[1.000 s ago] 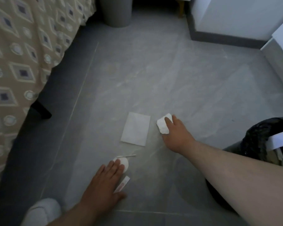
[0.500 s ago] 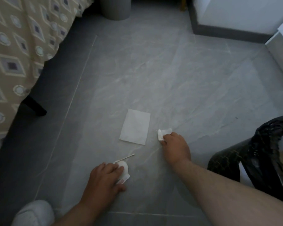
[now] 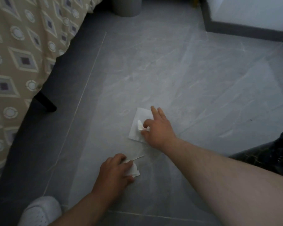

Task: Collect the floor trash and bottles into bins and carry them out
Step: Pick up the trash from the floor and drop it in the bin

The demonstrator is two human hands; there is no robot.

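right grip (image 3: 158, 130) pinches wad (image 3: 139, 125); left grip (image 3: 114, 172) holds scraps (image 3: 135, 170)

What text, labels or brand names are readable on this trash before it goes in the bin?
None can be read.
White scraps under the left hand: one small mark, too blurred to read.
Flat white sheet: blank on the side showing.
Crumpled tissue pinched by the right hand: no print visible.
Black bin bag: pale pattern only, no letters.
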